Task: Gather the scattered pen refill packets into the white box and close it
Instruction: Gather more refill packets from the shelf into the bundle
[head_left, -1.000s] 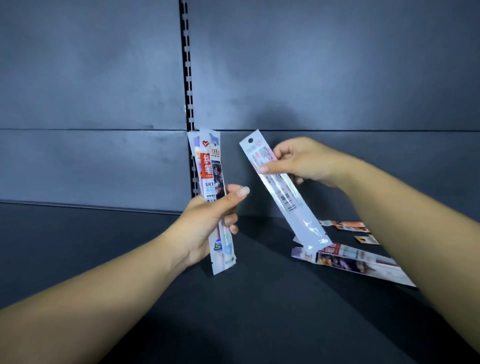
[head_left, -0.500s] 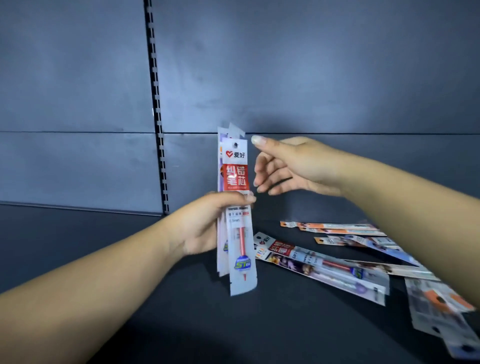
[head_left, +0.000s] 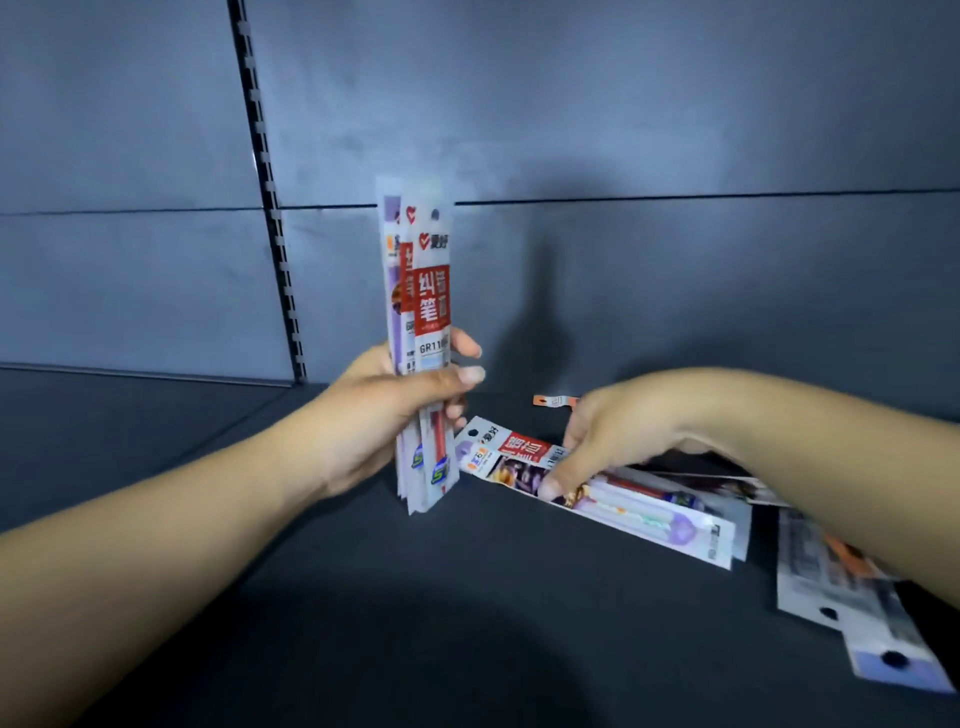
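My left hand (head_left: 384, 415) grips an upright bundle of pen refill packets (head_left: 423, 291), the front one white with a red label. To its right, my right hand (head_left: 608, 436) reaches down onto flat packets lying on the dark shelf; thumb and fingers pinch a pair of overlapping packets (head_left: 639, 506), one red-labelled, one with purple print. More packets lie at the far right (head_left: 852, 587), partly hidden by my right forearm. An orange-tipped packet (head_left: 553, 400) peeks out behind my right hand. No white box is in view.
The dark shelf surface (head_left: 467, 623) stretches toward me, with a grey back panel (head_left: 623, 130) behind and a slotted vertical rail (head_left: 265, 192) at the left.
My right hand passed its packet into the left hand's bundle, then dropped from beside the bundle to the packets on the shelf. The view shifted right, showing more packets.
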